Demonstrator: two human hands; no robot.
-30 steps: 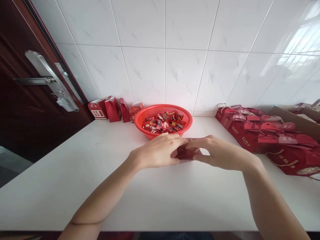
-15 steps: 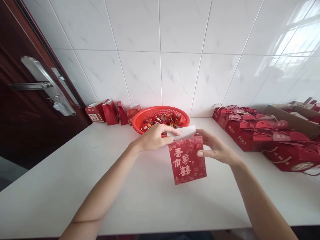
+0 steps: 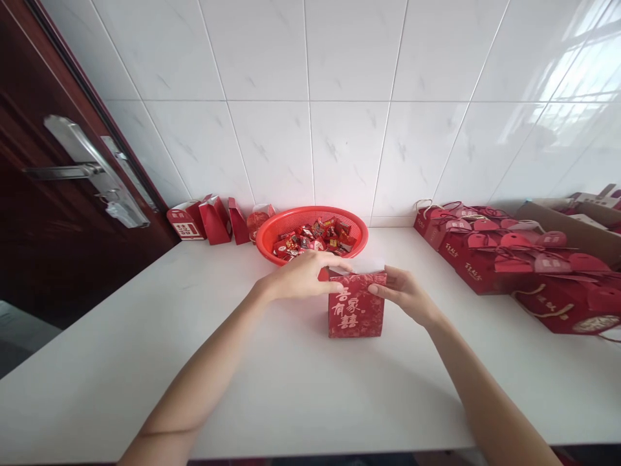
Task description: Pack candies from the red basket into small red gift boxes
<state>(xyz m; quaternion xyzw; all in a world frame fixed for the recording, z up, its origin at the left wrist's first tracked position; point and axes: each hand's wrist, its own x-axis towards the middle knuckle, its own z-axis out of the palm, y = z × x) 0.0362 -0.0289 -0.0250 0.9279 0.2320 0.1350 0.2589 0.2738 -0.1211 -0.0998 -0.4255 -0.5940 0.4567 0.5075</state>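
A red paper gift box [image 3: 356, 314] with pale Chinese characters stands upright on the white table, its white inner flap [image 3: 367, 265] raised at the top. My left hand [image 3: 306, 275] is at the box's upper left corner, thumb on the front and fingers over the top edge. At the upper right, my right hand [image 3: 400, 291] grips the side, its thumb on the front and its fingers behind. Just beyond the box is a red plastic basket [image 3: 264, 239] holding many wrapped candies [image 3: 315, 234].
Several small red boxes [image 3: 213, 220] stand by the wall at left, near the door handle [image 3: 72, 170]. Rows of red boxes with strings [image 3: 495, 252] fill the right side, beside an open cardboard carton [image 3: 563, 220]. The table's front edge [image 3: 291, 456] is near me.
The gift box has gone from tilted to upright and now rests on the table. Both hands have shifted with it, my right hand moving left and slightly down.
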